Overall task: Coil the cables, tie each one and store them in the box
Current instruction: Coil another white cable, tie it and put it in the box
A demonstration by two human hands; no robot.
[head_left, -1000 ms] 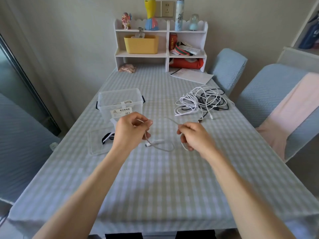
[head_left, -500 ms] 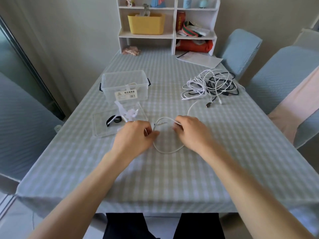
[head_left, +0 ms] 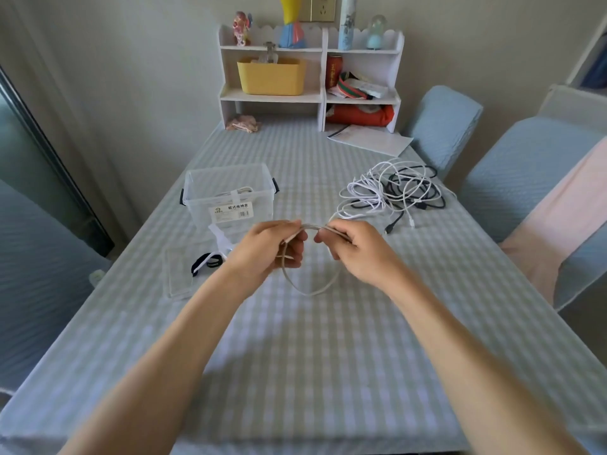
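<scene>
My left hand and my right hand both pinch a thin white cable above the middle of the table. The cable hangs between them as a loop, and its far end trails toward a tangled pile of white and black cables at the right. A clear plastic box with a white label stands at the left; a tied white cable lies inside it. The box's clear lid lies in front of it, with black and white ties beside it.
A white shelf unit with a yellow bin stands at the table's far end, papers lying before it. Blue-covered chairs stand along the right side, one draped with pink cloth. A checked cloth covers the table.
My hands came together from wide apart and the straight cable has been gathered into a hanging loop held by both. The camera view tilted down and back up.
</scene>
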